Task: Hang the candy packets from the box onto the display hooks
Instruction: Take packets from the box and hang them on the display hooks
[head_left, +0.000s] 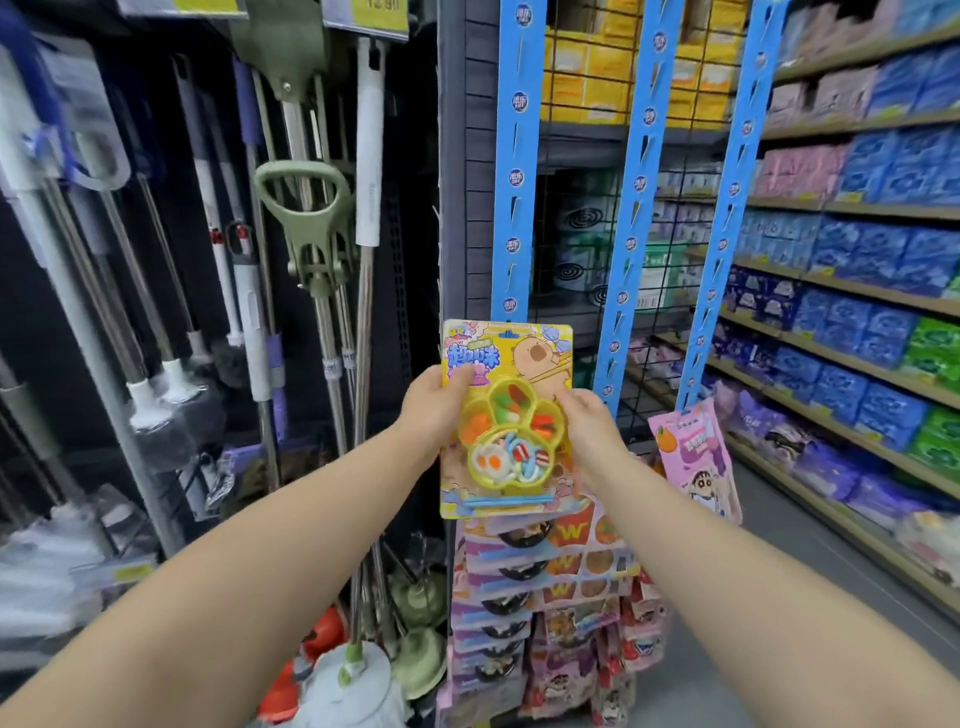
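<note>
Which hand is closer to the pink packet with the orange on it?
Right. The right hand grips the yellow candy packet just left of the pink packet; the left hand holds the yellow packet's far edge.

Two bare forearms enter from the bottom corners, each ending in a hand. Neither forearm carries a sleeve, cuff, watch, bracelet or band along its visible length. The left hand (434, 410) is ungloved, with no ring on the fingers that show; its thumbnail is short and unpainted. The right hand (589, 423) is likewise ungloved and shows no ring; its nails cannot be made out. The forearms look smooth, without marks or tattoos. No clothing is in view.
</note>
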